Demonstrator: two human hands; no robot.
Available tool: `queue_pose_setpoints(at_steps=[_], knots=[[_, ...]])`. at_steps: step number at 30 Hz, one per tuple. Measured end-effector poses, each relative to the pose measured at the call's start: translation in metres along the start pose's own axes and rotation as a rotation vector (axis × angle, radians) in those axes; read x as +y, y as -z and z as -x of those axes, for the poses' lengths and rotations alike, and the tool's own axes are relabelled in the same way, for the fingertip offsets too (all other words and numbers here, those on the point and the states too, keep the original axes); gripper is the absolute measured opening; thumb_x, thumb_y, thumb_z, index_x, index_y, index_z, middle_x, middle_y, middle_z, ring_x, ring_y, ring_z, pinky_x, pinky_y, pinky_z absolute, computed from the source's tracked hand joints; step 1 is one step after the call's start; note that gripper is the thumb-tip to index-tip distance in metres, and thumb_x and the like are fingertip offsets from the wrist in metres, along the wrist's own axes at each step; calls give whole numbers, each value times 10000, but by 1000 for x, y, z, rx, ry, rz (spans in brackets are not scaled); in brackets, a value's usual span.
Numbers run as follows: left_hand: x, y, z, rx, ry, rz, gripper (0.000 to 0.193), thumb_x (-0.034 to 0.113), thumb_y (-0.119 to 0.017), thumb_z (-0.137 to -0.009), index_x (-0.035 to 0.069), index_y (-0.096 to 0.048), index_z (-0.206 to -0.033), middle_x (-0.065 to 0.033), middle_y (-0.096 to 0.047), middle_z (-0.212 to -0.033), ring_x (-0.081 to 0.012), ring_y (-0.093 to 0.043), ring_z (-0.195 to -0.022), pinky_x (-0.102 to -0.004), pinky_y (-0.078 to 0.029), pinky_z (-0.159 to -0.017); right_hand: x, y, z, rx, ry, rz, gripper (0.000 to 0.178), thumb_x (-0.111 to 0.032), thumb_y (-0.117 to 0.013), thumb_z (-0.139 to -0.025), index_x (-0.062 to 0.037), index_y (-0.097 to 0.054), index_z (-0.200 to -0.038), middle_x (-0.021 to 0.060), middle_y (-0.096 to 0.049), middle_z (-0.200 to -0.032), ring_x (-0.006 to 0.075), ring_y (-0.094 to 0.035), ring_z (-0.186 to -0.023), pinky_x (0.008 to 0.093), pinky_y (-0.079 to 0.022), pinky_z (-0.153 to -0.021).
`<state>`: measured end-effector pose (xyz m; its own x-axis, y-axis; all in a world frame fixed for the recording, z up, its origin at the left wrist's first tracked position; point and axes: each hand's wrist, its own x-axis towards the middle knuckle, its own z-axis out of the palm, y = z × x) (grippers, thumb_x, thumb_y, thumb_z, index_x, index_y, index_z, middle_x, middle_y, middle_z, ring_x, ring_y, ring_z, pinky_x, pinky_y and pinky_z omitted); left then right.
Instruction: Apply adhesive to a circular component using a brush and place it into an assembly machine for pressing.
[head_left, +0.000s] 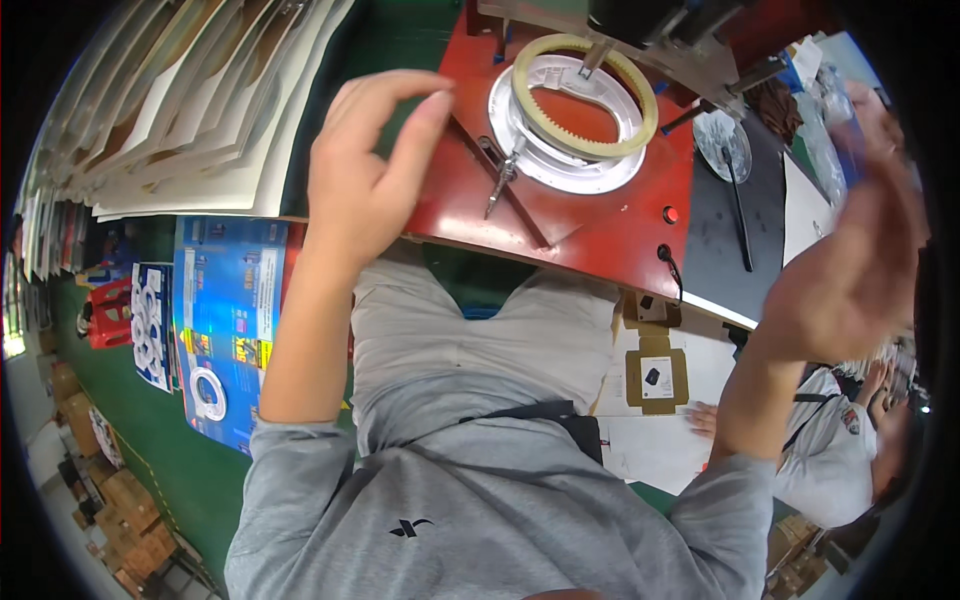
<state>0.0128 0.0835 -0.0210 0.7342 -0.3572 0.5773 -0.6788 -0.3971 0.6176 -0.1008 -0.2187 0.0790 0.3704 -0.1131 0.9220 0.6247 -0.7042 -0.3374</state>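
Note:
My left hand (372, 165) is raised at the left edge of a red work plate (610, 235), thumb and fingers apart, with nothing visible between them. On the plate lies a round white ring-shaped part (580, 183). A cream ring with inner teeth (643, 95) sits above it, tilted, below a dark machine head (660, 25). A slim metal clamp-like piece (503, 182) and a dark bar (525, 218) are at the ring's near left. Off to the right, my right hand (850, 265) is lifted and smeared by motion; whether it holds anything is unclear.
A red button (670, 214) and a black cable (668, 262) are at the plate's right front. Beyond lie a black mat (765, 215), a black stick (738, 205) and clear plastic bags (822, 135). Upright sheets (230, 110) fill the left. A co-worker (835, 450) sits right.

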Motion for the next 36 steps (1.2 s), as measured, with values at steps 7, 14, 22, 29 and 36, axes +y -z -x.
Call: queue_pose_setpoints(at_steps=[7, 14, 22, 29, 36], knots=[[-48, -15, 47, 62, 456, 294, 274, 191, -702, -1046, -15, -727, -1227, -122, -737, -1130, -198, -712, -1029, -316, -548, -926, -11, 29, 92, -975, -255, 746, 386, -229, -688, -1014, -74, -695, -1367, 117, -586, -1524, 387, -428, -1493, 527, -290, -1238], [-40, -16, 45, 73, 416, 175, 244, 186, -695, -1041, 1, -741, -1194, -128, -742, -1117, -223, -720, -1009, -327, -554, -910, -23, 31, 91, -1050, -311, 731, 507, -246, -729, -952, -77, -683, -1428, 82, -566, -1569, 398, -377, -1538, 552, -258, -1252], [-42, -13, 47, 72, 374, 171, 222, 163, -693, -1038, -6, -742, -1175, -125, -743, -1103, -219, -713, -990, -323, -552, -893, -2, 24, 68, -899, -219, 606, 295, -147, -705, -994, -37, -741, -1266, 142, -626, -1454, 369, -518, -1423, 482, -369, -1187], [-38, -10, 40, 126, 376, 326, 208, 143, -737, -1006, 13, -749, -1167, -123, -742, -1099, -209, -710, -1003, -322, -550, -921, 6, -8, 58, -669, -220, 352, 266, -63, -718, -977, -13, -739, -1237, 147, -718, -1265, 337, -657, -1185, 414, -507, -1039], [32, -6, -4, -74, -249, -50, 224, 34, -836, -825, 45, -779, -1041, -100, -705, -1073, -278, -667, -1002, -363, -527, -872, 25, -31, 62, -679, -102, 263, 303, -28, -722, -947, -34, -725, -1250, 133, -704, -1277, 344, -638, -1236, 428, -514, -1044]])
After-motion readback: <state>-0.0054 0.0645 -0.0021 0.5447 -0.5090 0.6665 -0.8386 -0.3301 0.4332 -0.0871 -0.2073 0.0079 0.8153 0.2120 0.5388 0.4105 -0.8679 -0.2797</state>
